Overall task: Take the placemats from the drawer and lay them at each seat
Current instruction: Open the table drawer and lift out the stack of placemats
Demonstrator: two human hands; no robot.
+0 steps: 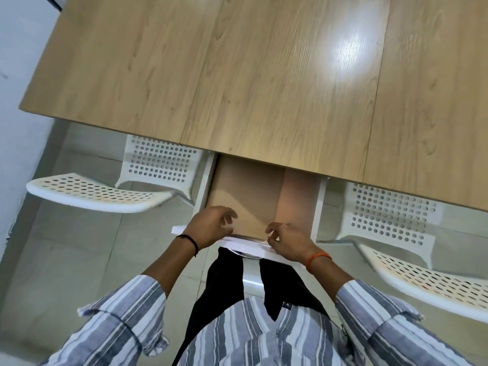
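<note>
Under the near edge of the wooden worktop (264, 75) I see the drawer (318, 204) pulled out toward me, its white front (245, 245) against my legs. Tan placemats (248, 196) lie flat inside it, a lighter one (298, 199) beside them on the right. My left hand (211, 227) hovers over the drawer's front left corner, fingers loosely curled and holding nothing. My right hand (287, 240) rests at the front edge, fingertips bent down toward the mats; whether they pinch one I cannot tell. White perforated chairs stand on either side, left (105, 191) and right (396, 233).
</note>
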